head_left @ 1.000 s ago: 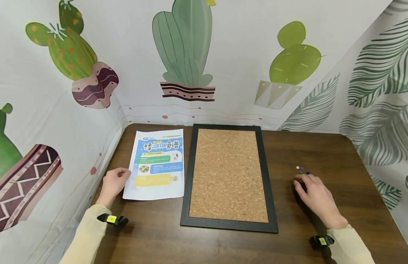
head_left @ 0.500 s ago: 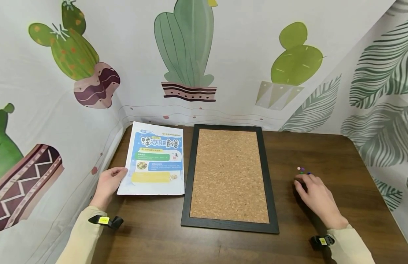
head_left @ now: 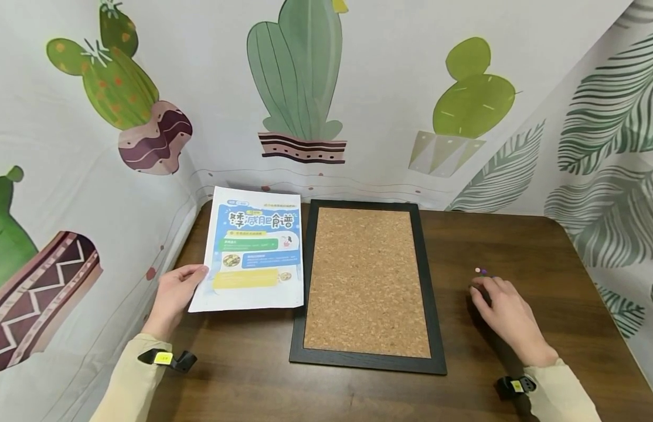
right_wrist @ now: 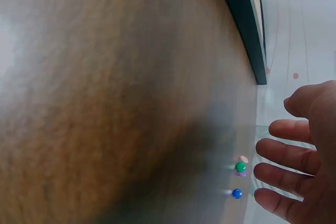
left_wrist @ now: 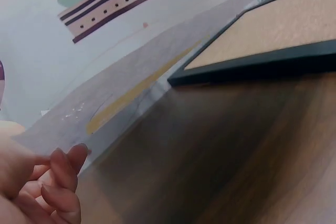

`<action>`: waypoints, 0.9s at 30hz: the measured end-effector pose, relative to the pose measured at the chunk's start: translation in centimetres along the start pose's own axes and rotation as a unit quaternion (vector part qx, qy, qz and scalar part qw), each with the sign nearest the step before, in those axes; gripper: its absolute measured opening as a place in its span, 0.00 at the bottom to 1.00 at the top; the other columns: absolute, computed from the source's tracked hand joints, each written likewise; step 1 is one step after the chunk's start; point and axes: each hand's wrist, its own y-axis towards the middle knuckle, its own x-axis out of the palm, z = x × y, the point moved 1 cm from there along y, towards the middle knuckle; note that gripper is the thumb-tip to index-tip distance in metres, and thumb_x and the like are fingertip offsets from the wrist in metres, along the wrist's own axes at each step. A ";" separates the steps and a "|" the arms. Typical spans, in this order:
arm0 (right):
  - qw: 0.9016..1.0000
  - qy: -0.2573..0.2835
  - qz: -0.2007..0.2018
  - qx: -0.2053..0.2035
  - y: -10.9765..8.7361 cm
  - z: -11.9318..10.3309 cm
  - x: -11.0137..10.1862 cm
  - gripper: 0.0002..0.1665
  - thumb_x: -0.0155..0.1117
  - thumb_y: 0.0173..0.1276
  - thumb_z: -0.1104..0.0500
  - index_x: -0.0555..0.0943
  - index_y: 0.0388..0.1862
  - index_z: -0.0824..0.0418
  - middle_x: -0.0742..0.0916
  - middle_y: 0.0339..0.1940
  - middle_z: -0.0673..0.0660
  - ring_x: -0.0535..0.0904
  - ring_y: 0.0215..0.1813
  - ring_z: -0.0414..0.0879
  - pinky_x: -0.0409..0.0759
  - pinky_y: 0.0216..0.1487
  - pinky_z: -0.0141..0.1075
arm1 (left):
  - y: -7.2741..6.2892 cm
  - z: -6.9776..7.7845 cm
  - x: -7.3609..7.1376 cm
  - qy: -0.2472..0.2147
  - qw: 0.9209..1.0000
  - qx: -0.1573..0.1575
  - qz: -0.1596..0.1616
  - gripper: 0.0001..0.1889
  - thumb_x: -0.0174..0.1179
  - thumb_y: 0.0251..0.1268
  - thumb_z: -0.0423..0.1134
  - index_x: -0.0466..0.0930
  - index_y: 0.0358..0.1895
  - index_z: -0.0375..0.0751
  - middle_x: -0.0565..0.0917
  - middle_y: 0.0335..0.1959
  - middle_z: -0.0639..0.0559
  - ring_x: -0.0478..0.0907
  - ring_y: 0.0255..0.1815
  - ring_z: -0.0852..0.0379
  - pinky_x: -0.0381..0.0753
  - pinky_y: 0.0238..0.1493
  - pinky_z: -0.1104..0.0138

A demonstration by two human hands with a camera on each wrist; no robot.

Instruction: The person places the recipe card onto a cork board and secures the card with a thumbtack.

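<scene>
Paper [head_left: 255, 252], pinched at its left edge by the left hand [head_left: 174, 294], has shifted right, its near right corner now overlapping the left border of the corkboard [head_left: 367, 281], closer to the cork, while the right hand [head_left: 504, 309], fingers parted, waits beside small coloured pieces [right_wrist: 240, 167].

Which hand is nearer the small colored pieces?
Right: the right hand is just beside the small colored pieces. The left hand is across the cork board from them, holding the paper.
</scene>
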 end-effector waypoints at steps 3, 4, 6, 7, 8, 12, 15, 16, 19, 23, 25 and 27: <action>1.000 -0.002 0.004 -0.005 0.0 -0.2 -0.2 0.11 0.68 0.70 0.63 0.84 0.50 0.66 0.87 0.50 0.69 0.80 0.45 0.64 0.79 0.39 0.62 | -0.3 0.5 0.4 -0.015 1.000 0.004 -0.007 0.25 0.59 0.79 0.44 0.77 0.64 0.22 0.89 0.37 0.52 0.83 0.30 0.66 0.82 0.32 0.69; 1.000 -0.003 0.007 -0.006 0.0 -0.3 -0.3 0.11 0.68 0.70 0.63 0.84 0.50 0.66 0.87 0.49 0.69 0.80 0.45 0.64 0.79 0.39 0.61 | -0.3 0.6 0.5 -0.021 1.000 0.005 -0.011 0.25 0.59 0.79 0.43 0.77 0.65 0.22 0.89 0.36 0.54 0.83 0.30 0.66 0.82 0.32 0.69; 1.000 -0.005 0.010 -0.009 0.1 -0.4 -0.4 0.12 0.68 0.70 0.63 0.84 0.50 0.66 0.87 0.48 0.69 0.80 0.44 0.63 0.79 0.39 0.60 | -0.5 0.9 0.8 -0.037 0.999 0.007 -0.021 0.25 0.60 0.79 0.42 0.76 0.65 0.21 0.88 0.35 0.56 0.84 0.30 0.66 0.82 0.32 0.69; 1.000 -0.006 0.012 -0.009 0.1 -0.5 -0.4 0.12 0.68 0.70 0.63 0.84 0.50 0.66 0.87 0.47 0.68 0.80 0.44 0.62 0.79 0.39 0.60 | -0.7 1.1 1.0 -0.047 0.999 0.008 -0.025 0.25 0.60 0.79 0.42 0.76 0.65 0.21 0.88 0.34 0.57 0.84 0.30 0.66 0.82 0.32 0.69; 1.000 -0.007 0.014 -0.010 0.1 -0.5 -0.5 0.12 0.68 0.70 0.63 0.84 0.49 0.66 0.87 0.47 0.68 0.80 0.44 0.62 0.79 0.39 0.60 | -0.8 1.2 1.2 -0.057 0.998 0.010 -0.030 0.25 0.60 0.78 0.41 0.76 0.65 0.20 0.89 0.33 0.58 0.84 0.30 0.66 0.83 0.32 0.69; 1.000 -0.009 0.020 -0.016 0.2 -0.6 -0.6 0.12 0.69 0.69 0.63 0.84 0.49 0.66 0.87 0.46 0.67 0.80 0.44 0.61 0.79 0.38 0.58 | -1.3 1.7 2.0 -0.083 0.995 0.020 -0.046 0.25 0.60 0.78 0.39 0.75 0.64 0.18 0.89 0.31 0.59 0.85 0.30 0.65 0.83 0.32 0.69; 0.999 -0.010 0.023 -0.022 0.2 -0.8 -0.7 0.12 0.70 0.68 0.64 0.84 0.49 0.66 0.87 0.45 0.66 0.80 0.43 0.60 0.79 0.37 0.57 | -1.8 2.1 2.7 -0.092 0.994 0.026 -0.052 0.24 0.60 0.78 0.39 0.76 0.62 0.17 0.89 0.30 0.60 0.85 0.29 0.64 0.83 0.31 0.69; 0.999 -0.010 0.025 -0.024 0.2 -0.8 -0.7 0.12 0.70 0.68 0.64 0.84 0.49 0.66 0.87 0.45 0.66 0.80 0.43 0.60 0.79 0.37 0.56 | -1.9 2.2 2.9 -0.097 0.993 0.027 -0.056 0.23 0.60 0.78 0.39 0.77 0.61 0.17 0.89 0.30 0.60 0.85 0.29 0.64 0.83 0.31 0.69; 0.999 -0.010 0.028 -0.030 0.3 -1.0 -0.8 0.12 0.70 0.68 0.64 0.85 0.48 0.66 0.88 0.44 0.65 0.80 0.42 0.59 0.78 0.36 0.55 | -2.3 2.4 3.8 -0.108 0.992 0.029 -0.063 0.22 0.61 0.78 0.37 0.78 0.60 0.17 0.89 0.30 0.59 0.85 0.29 0.63 0.83 0.31 0.68; 0.999 -0.011 0.029 -0.032 0.3 -1.2 -0.9 0.12 0.70 0.68 0.63 0.85 0.48 0.66 0.88 0.43 0.64 0.79 0.42 0.58 0.78 0.35 0.54 | -2.6 2.9 5.0 -0.114 0.990 0.030 -0.077 0.22 0.61 0.77 0.38 0.78 0.60 0.18 0.90 0.31 0.56 0.85 0.30 0.63 0.83 0.32 0.68; 0.999 -0.012 0.028 -0.032 0.3 -1.3 -1.0 0.12 0.70 0.68 0.63 0.85 0.49 0.66 0.88 0.43 0.64 0.79 0.42 0.59 0.78 0.36 0.54 | -2.8 3.1 5.7 -0.116 0.989 0.029 -0.085 0.22 0.62 0.77 0.38 0.79 0.59 0.18 0.90 0.32 0.55 0.85 0.30 0.62 0.83 0.32 0.68; 0.999 -0.013 0.025 -0.032 0.3 -1.4 -1.1 0.12 0.70 0.69 0.63 0.85 0.49 0.66 0.88 0.43 0.64 0.79 0.42 0.59 0.78 0.36 0.54 | -2.8 3.2 6.3 -0.119 0.988 0.030 -0.094 0.21 0.62 0.77 0.37 0.79 0.58 0.19 0.90 0.32 0.54 0.85 0.29 0.62 0.83 0.32 0.68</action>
